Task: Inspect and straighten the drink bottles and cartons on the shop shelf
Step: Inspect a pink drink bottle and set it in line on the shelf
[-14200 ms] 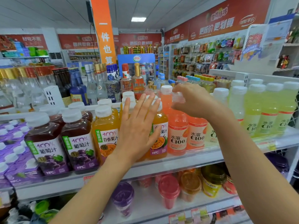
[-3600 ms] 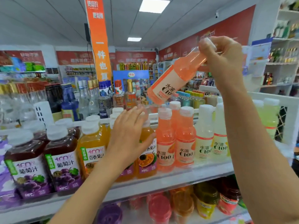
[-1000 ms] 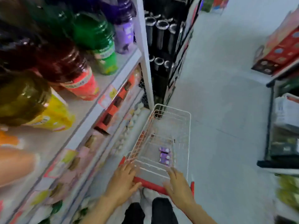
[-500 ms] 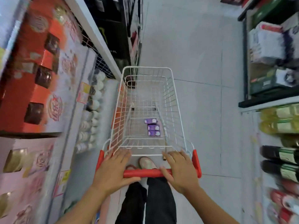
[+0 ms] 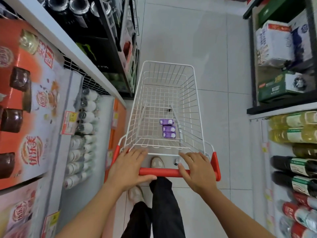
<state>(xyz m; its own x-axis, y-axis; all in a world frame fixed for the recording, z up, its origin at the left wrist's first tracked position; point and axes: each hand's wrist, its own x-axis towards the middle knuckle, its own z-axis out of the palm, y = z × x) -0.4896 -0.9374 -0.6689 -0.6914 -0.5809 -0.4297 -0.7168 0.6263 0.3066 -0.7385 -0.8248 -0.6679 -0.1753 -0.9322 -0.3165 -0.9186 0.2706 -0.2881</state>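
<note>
Reading this as transit between shelf sections, not straightening.

The tiled floor (image 5: 214, 48) runs down the middle, with left shelving (image 5: 72, 48) and right shelving (image 5: 257, 110) flanking it. The left shelving carries big orange boxes (image 5: 25, 100), and pale bottles (image 5: 85, 127) sit in a row on the lower level, just beside the trolley's left side. The right shelving has yellow bottles (image 5: 291, 127) next to dark bottles (image 5: 295, 169), then red-labelled bottles (image 5: 295, 212). All of it is blurred at the frame edges, so I can't tell whether any row is crooked.

A white wire trolley (image 5: 164, 63) stands mid-aisle, pointing away from the person, with a red handle bar (image 5: 164, 172) at its near end.

Left hand (image 5: 128, 167): grip closed on the bar, fingers over the top, thumb hooked underneath. Right hand (image 5: 199, 170): grip loose, fingers laid fairly flat across the bar toward the basket rim, thumb on the bar. I'd say it's pushing, not clamping.

Three purple cartons (image 5: 168, 128) lie in a line on the trolley's wire floor, right of centre, touching one another.

Status call: there's no stock in either hand and neither hand is near a shelf. Nothing here proves a finished row. What's left, as I read it:
- park the trolley
- pick a section
- check and square up the bottles on either side
- probably find the cartons a shelf spot too
</note>
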